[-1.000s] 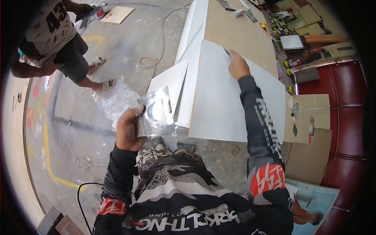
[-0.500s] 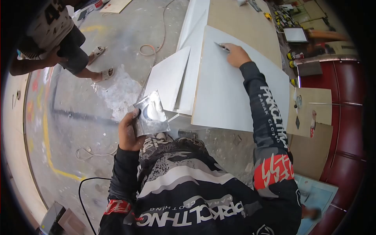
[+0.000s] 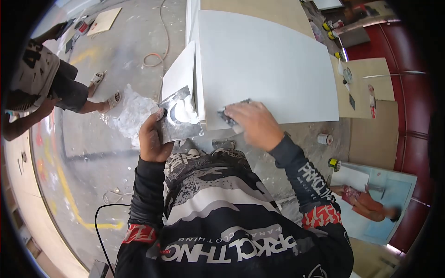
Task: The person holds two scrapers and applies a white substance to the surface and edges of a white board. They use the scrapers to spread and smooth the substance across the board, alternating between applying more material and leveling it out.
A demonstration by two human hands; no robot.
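My left hand (image 3: 154,139) is closed around the edge of a thin, shiny metal plate (image 3: 178,132), thumb on top. A smear of white putty (image 3: 187,112) lies on the plate. My right hand (image 3: 257,124) is closed on a flat, putty-stained scraper (image 3: 226,117), fingers pressed along it. It is over the near left corner of a large white panel (image 3: 269,65). The scraper's blade is partly hidden under the fingers. Left of that panel, a smaller white board (image 3: 178,76) leans at an angle.
At the left a person (image 3: 65,83) stands on the stained floor (image 3: 116,153). A hose (image 3: 155,58) loops behind the boards. Cans, including one (image 3: 325,138) on the floor, are to the right. Another person (image 3: 364,204) is by a light blue board (image 3: 394,190).
My right hand has come back from the panel's far part to its near edge. The left hand still holds the plate. The view has shifted, with the panel's near edge now higher up.
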